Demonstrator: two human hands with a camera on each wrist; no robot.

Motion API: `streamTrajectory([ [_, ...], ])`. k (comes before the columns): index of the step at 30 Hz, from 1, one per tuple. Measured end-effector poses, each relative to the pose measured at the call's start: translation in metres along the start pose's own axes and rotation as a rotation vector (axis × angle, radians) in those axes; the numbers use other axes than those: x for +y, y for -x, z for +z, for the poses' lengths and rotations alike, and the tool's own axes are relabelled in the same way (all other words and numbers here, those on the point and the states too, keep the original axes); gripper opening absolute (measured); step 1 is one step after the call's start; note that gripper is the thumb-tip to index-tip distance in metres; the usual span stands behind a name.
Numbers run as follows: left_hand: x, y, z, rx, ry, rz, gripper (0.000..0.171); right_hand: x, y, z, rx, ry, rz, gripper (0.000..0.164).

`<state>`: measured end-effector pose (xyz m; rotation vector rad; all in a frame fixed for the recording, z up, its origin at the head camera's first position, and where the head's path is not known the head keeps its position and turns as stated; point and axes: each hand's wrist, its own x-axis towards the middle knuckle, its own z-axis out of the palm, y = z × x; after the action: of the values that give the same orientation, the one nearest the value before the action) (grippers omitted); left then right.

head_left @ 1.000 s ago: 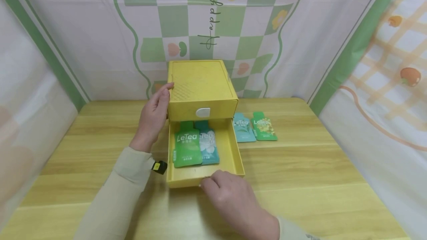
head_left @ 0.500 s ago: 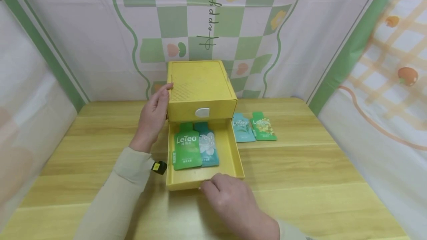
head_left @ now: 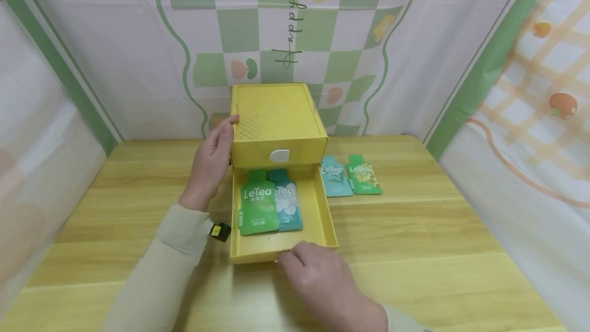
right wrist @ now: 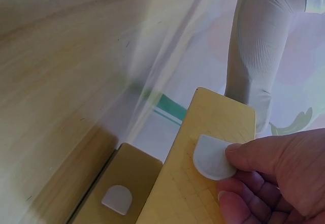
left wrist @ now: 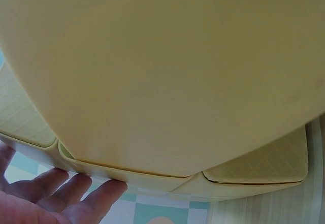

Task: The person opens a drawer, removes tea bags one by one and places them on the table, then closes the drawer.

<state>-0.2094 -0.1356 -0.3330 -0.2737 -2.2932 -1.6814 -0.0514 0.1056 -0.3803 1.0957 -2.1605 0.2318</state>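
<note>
A yellow two-drawer box stands on the table, its lower drawer pulled out toward me. Inside that drawer a green LeTea sachet partly overlaps a blue one. My left hand rests against the box's left side; in the left wrist view its fingers lie extended along the yellow side. With thumb and fingers, my right hand pinches the white pull tab on the open drawer's front. The upper drawer's tab is untouched, and that drawer is closed.
Right of the box, a light blue sachet and a green sachet lie flat on the wooden table. Behind the box hangs a checked cloth, with more printed cloth at both sides.
The lower drawer has slid slightly further toward me with its two sachets, in the first half second. Since then, little has moved. My left hand stays against the box.
</note>
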Motion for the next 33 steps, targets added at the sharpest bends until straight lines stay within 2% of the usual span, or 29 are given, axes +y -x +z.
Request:
streamTrajectory([
  [9,0.0,0.0,-0.001,-0.006,0.002,0.003,0.057,0.001,-0.005,-0.006,-0.007,-0.037,0.021,0.009],
  [17,0.0,-0.001,-0.001,-0.003,-0.003,0.005,0.058,0.008,-0.018,-0.02,-0.019,-0.113,0.039,0.01],
  [25,-0.001,-0.001,-0.001,-0.003,-0.003,0.002,0.058,0.031,-0.046,-0.033,0.032,-0.171,0.012,0.018],
  [27,-0.001,-0.001,-0.001,-0.004,-0.003,0.003,0.058,0.037,-0.053,-0.035,-0.008,-0.218,0.041,0.019],
  [29,-0.001,-0.002,-0.001,-0.005,-0.004,0.003,0.058,0.044,-0.059,-0.037,-0.08,-0.27,0.109,0.021],
  [33,-0.002,-0.002,-0.001,-0.006,-0.006,-0.002,0.057,0.057,-0.073,-0.039,-0.285,-0.383,0.344,0.031],
])
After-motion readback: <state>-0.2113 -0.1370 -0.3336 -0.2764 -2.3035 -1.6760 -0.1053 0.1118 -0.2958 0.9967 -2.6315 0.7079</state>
